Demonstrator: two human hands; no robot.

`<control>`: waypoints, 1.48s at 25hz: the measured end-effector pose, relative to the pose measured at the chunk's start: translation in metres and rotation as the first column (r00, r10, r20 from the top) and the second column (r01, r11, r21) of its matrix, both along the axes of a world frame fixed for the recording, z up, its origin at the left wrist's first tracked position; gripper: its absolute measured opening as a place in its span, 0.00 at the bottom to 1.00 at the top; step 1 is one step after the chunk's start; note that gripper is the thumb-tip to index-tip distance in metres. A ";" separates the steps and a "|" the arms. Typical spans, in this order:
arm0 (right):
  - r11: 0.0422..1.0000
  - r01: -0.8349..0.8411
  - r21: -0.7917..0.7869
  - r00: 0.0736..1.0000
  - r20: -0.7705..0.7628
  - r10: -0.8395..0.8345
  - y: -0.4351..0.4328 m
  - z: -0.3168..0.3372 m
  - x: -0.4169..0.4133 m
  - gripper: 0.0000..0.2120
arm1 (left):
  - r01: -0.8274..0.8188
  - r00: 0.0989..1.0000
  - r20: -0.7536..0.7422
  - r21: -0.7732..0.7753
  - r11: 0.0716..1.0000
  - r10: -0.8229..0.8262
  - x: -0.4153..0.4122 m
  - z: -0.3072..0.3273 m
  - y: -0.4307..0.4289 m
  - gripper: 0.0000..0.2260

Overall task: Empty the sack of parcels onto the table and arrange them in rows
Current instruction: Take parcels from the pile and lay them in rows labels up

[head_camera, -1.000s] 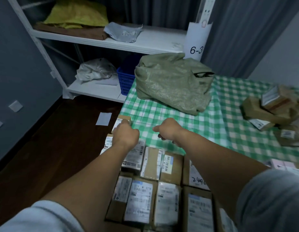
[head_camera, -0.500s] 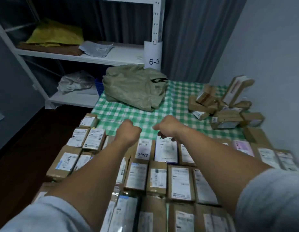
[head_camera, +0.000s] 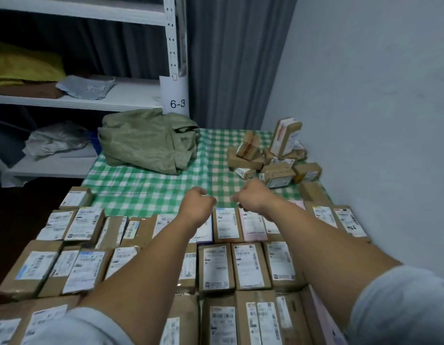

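Brown labelled parcels [head_camera: 217, 266] lie in tidy rows across the near half of the table [head_camera: 151, 188], which has a green checked cloth. A loose pile of parcels [head_camera: 274, 160] sits at the far right by the wall. The slumped grey-green sack [head_camera: 146, 143] rests at the far left of the table. My left hand [head_camera: 198, 202] and my right hand [head_camera: 253, 195] are stretched out side by side over the farthest row. Both have their fingers curled under and I see nothing held in either.
White shelving [head_camera: 131, 95] with a "6-3" sign [head_camera: 177, 103] stands behind the sack, holding bags and a yellow bundle [head_camera: 21, 68]. A grey curtain [head_camera: 228, 70] and the pale wall [head_camera: 365, 120] close off the back and right. Dark floor [head_camera: 21, 195] lies left of the table.
The view has swung right, from the table's left edge to its middle, and the loose pile has come into sight. Both hands moved right along the far row, still curled.
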State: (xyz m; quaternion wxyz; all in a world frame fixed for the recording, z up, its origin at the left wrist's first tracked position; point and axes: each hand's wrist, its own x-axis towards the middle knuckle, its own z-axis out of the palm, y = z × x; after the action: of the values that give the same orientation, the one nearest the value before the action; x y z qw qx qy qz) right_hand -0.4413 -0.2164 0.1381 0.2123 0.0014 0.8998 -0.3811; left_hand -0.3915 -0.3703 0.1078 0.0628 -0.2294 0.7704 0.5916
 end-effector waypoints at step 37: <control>0.830 0.210 0.516 0.974 -0.035 -0.225 0.355 -0.259 -0.318 0.39 | 0.299 0.924 0.311 -0.221 0.928 -0.224 -0.276 -0.206 0.342 0.08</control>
State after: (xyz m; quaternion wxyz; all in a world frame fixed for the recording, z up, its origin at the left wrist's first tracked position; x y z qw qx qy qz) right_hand -0.7589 0.1383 -0.1209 0.1715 0.1657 0.9599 -0.1474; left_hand -0.6677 -0.0281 -0.0986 0.2192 -0.2115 0.8493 0.4312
